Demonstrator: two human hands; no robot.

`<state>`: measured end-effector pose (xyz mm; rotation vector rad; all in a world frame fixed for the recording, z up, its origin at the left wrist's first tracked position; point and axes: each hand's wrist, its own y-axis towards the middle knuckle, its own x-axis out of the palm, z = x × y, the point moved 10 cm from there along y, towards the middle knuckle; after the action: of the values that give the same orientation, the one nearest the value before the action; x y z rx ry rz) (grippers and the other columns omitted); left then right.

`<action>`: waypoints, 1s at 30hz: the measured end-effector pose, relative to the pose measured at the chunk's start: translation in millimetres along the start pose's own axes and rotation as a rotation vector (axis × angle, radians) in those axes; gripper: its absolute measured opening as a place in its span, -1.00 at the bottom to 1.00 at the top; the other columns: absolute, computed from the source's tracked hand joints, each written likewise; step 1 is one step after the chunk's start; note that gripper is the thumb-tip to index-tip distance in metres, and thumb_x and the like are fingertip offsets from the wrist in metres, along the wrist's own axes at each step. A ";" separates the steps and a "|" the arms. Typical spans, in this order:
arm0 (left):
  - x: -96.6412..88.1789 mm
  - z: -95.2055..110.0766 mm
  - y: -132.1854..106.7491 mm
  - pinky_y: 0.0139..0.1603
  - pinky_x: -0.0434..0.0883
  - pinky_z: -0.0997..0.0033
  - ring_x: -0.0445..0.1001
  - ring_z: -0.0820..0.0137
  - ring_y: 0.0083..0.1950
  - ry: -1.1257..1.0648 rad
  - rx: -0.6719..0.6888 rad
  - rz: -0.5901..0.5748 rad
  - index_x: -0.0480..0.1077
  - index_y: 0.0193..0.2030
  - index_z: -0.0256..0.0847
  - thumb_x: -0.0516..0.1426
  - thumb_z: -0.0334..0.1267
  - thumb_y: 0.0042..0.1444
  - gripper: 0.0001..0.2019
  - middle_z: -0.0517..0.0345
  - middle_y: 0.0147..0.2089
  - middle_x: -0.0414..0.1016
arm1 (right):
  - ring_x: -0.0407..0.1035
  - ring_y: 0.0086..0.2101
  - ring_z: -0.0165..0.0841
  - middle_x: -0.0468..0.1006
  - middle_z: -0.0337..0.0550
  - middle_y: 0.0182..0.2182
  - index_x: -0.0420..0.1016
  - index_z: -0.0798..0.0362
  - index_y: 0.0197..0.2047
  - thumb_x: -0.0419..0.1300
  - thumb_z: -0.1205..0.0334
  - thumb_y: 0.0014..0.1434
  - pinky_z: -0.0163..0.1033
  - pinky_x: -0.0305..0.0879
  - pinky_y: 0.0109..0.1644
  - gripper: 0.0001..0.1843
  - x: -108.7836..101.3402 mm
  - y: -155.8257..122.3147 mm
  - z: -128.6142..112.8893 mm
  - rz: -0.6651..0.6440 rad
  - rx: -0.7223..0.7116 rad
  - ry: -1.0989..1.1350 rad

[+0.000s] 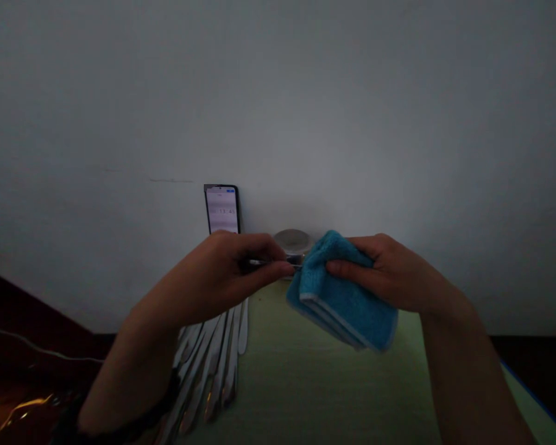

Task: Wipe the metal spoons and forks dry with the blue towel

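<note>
Facing a pale wall rising behind a folded blue cloth. Working above a light green table spreading beneath the cloth. Holding the left hand and the right hand near each other, at the cloth's left and right sides. Clamping the cloth itself above the table between right thumb and fingers. Showing a row of metal cutlery lying left of the cloth and nearer, partly hidden below the left hand. Showing, farther back and left of the cloth, a lit phone propped upright against the wall. Revealing, just beyond the cloth's left edge, a round pale-topped object, partly hidden. Pinching a thin metal utensil between left thumb and fingers, setting one end against the cloth's left edge.
</note>
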<state>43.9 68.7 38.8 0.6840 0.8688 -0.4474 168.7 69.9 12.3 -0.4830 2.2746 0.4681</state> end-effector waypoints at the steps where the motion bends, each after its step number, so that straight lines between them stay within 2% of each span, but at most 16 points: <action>1: -0.1 -0.3 0.2 -0.54 0.22 0.69 0.30 0.65 -0.58 0.000 -0.004 0.005 0.43 -0.35 -0.19 0.13 -0.17 0.09 -0.85 0.37 -0.56 0.41 | 0.35 -0.50 -0.46 0.52 -0.28 -0.45 0.48 0.02 -0.24 0.04 0.01 0.16 -0.41 0.25 -0.48 -0.69 -1.7 0.1 -0.9 0.018 -0.004 -0.004; 4: 2.3 -0.9 1.1 -0.54 0.21 0.67 0.32 0.62 -0.56 -0.006 -0.011 -0.003 0.42 -0.35 -0.21 0.11 -0.16 0.10 -0.83 0.34 -0.55 0.41 | 0.37 -0.47 -0.45 0.53 -0.27 -0.44 0.48 0.03 -0.26 0.05 0.00 0.16 -0.40 0.26 -0.46 -0.69 -4.7 -0.1 -0.5 0.051 0.000 -0.021; 8: 10.1 -3.2 1.7 -0.53 0.22 0.63 0.34 0.57 -0.52 -0.018 -0.030 -0.062 0.41 -0.32 -0.22 0.07 -0.11 0.12 -0.78 0.29 -0.50 0.43 | 0.40 -0.44 -0.40 0.55 -0.25 -0.41 0.47 0.04 -0.24 0.10 -0.01 0.12 -0.37 0.28 -0.44 -0.69 -1.6 0.1 4.7 0.017 0.027 -0.022; 14: 30.0 -6.3 -3.3 -0.48 0.22 0.56 0.35 0.51 -0.47 -0.011 -0.074 -0.274 0.38 -0.22 -0.22 -0.06 -0.16 0.20 -0.74 0.25 -0.46 0.42 | 0.43 -0.35 -0.34 0.56 -0.26 -0.32 0.47 -0.01 -0.17 0.17 0.08 0.07 -0.31 0.31 -0.34 -0.73 2.2 1.7 1.7 -0.015 -0.016 0.010; 17: 26.6 -7.3 -4.5 -0.46 0.22 0.55 0.34 0.51 -0.46 -0.012 -0.064 -0.260 0.37 -0.21 -0.21 -0.07 -0.17 0.21 -0.75 0.25 -0.45 0.40 | 0.42 -0.35 -0.32 0.55 -0.25 -0.32 0.46 -0.01 -0.16 0.13 0.09 0.10 -0.28 0.32 -0.33 -0.73 -1.2 0.6 2.8 0.010 -0.025 0.038; 21: 14.7 -12.9 -3.8 -0.48 0.20 0.57 0.31 0.53 -0.48 -0.002 -0.066 -0.158 0.39 -0.21 -0.19 -0.05 -0.14 0.20 -0.75 0.27 -0.46 0.39 | 0.41 -0.34 -0.33 0.54 -0.22 -0.31 0.44 0.01 -0.15 0.10 0.09 0.13 -0.28 0.30 -0.33 -0.74 -13.1 -1.4 8.7 0.119 -0.029 0.064; 24: 9.6 -20.4 -2.5 -0.52 0.17 0.57 0.28 0.54 -0.53 0.036 -0.103 -0.101 0.41 -0.31 -0.22 -0.03 -0.10 0.18 -0.71 0.29 -0.53 0.34 | 0.37 -0.43 -0.37 0.52 -0.23 -0.40 0.46 0.03 -0.20 0.12 0.08 0.12 -0.31 0.26 -0.42 -0.75 -24.7 -1.5 12.6 0.258 -0.016 0.060; 27: 15.2 -23.1 -0.9 -0.54 0.16 0.58 0.25 0.55 -0.55 0.027 -0.119 -0.134 0.40 -0.40 -0.24 -0.08 -0.09 0.20 -0.65 0.30 -0.58 0.28 | 0.30 -0.51 -0.43 0.47 -0.26 -0.50 0.46 0.05 -0.27 0.13 0.05 0.10 -0.33 0.21 -0.47 -0.74 -33.2 -0.5 14.0 0.397 0.005 0.054; 30: 19.4 -20.8 1.7 -0.52 0.17 0.57 0.26 0.54 -0.53 -0.001 -0.117 -0.149 0.37 -0.45 -0.26 -0.11 -0.10 0.22 -0.62 0.29 -0.58 0.27 | 0.27 -0.53 -0.44 0.44 -0.27 -0.53 0.44 0.08 -0.36 0.13 0.00 0.09 -0.33 0.19 -0.47 -0.71 -35.2 2.4 14.4 0.473 0.022 0.024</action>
<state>44.8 82.9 14.1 0.5136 0.9412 -0.5253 198.9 85.6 29.4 0.0704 2.4114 0.6694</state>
